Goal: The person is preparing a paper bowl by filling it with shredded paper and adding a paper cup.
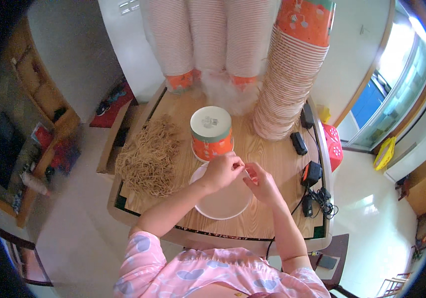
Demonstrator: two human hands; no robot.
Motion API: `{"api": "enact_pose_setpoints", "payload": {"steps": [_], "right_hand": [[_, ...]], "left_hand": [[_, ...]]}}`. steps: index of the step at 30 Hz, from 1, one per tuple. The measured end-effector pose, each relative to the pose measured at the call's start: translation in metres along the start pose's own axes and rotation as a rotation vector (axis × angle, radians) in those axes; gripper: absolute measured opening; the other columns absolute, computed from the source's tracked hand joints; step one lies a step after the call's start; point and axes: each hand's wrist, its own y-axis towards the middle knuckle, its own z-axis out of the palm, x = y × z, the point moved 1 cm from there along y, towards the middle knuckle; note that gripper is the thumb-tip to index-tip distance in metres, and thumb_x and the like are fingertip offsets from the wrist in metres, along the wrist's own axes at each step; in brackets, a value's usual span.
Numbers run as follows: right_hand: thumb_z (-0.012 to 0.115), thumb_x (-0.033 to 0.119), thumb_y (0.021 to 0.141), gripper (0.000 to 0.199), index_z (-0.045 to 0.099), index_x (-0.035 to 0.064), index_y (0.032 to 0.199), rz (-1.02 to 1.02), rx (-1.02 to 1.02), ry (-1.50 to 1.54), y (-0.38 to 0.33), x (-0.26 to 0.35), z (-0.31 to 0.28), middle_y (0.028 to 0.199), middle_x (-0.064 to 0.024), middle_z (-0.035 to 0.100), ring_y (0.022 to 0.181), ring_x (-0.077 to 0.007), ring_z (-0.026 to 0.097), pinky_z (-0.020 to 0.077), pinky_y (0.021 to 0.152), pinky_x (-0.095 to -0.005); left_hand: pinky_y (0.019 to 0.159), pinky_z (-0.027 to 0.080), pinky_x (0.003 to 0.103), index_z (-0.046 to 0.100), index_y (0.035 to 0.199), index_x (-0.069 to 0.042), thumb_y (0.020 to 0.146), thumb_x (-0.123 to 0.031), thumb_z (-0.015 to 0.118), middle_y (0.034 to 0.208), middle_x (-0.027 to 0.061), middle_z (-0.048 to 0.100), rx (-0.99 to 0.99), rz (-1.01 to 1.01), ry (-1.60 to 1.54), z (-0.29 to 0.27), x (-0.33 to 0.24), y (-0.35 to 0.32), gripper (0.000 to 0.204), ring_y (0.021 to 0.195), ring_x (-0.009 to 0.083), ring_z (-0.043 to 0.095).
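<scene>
Fingers of my left hand [221, 171] and right hand [260, 182] pinch together over the white lid [223, 203] on the tabletop [272, 154], perhaps gripping a thin rubber band between them.

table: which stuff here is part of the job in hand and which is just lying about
In use:
left hand
right hand
white bowl
upturned orange cup
string pile
cup stacks

Lying about:
black chargers and cables
red stool
shoes on the floor
</scene>
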Motion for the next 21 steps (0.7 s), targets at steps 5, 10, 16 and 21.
{"api": "enact_pose_setpoints", "payload": {"steps": [5, 10, 16, 21], "right_hand": [[0.054, 0.001, 0.081, 0.027, 0.056, 0.0047, 0.108, -0.040, -0.055, -0.145, 0.000, -0.003, -0.014, 0.093, -0.0134, 0.065, 0.086, -0.0207, 0.063, 0.0494, 0.076, -0.0318], [0.052, 0.001, 0.081, 0.024, 0.057, 0.0034, 0.105, -0.104, -0.049, -0.331, 0.002, -0.008, -0.018, 0.091, -0.0168, 0.064, 0.086, -0.0305, 0.063, 0.0491, 0.074, -0.0353], [0.057, 0.010, 0.082, 0.016, 0.056, 0.0041, 0.098, -0.092, 0.046, -0.343, -0.003, -0.007, -0.012, 0.091, -0.0182, 0.062, 0.084, -0.0361, 0.061, 0.0486, 0.070, -0.0410], [0.063, 0.009, 0.078, 0.020, 0.057, 0.0016, 0.096, -0.241, -0.066, -0.319, -0.006, 0.010, -0.009, 0.087, -0.0148, 0.061, 0.082, -0.0299, 0.061, 0.0487, 0.071, -0.0357]], "left_hand": [[0.061, 0.046, 0.035, 0.064, 0.080, -0.002, 0.080, -0.015, 0.065, 0.075, 0.0117, 0.060, -0.021, 0.047, 0.042, 0.002, -0.006, -0.006, 0.013, 0.068, 0.0243, 0.061], [0.062, 0.047, 0.033, 0.061, 0.081, -0.001, 0.081, -0.014, 0.064, 0.074, 0.0108, 0.062, -0.082, 0.040, -0.080, 0.007, -0.008, -0.011, 0.013, 0.068, 0.0204, 0.061], [0.063, 0.047, 0.030, 0.058, 0.082, 0.000, 0.084, -0.013, 0.062, 0.072, 0.0078, 0.062, -0.088, 0.044, -0.259, 0.017, -0.009, -0.021, 0.013, 0.067, 0.0137, 0.058], [0.061, 0.046, 0.028, 0.058, 0.081, -0.001, 0.085, -0.014, 0.062, 0.071, 0.0055, 0.061, -0.125, 0.033, -0.330, 0.017, -0.008, -0.023, 0.014, 0.065, 0.0117, 0.057]]}}
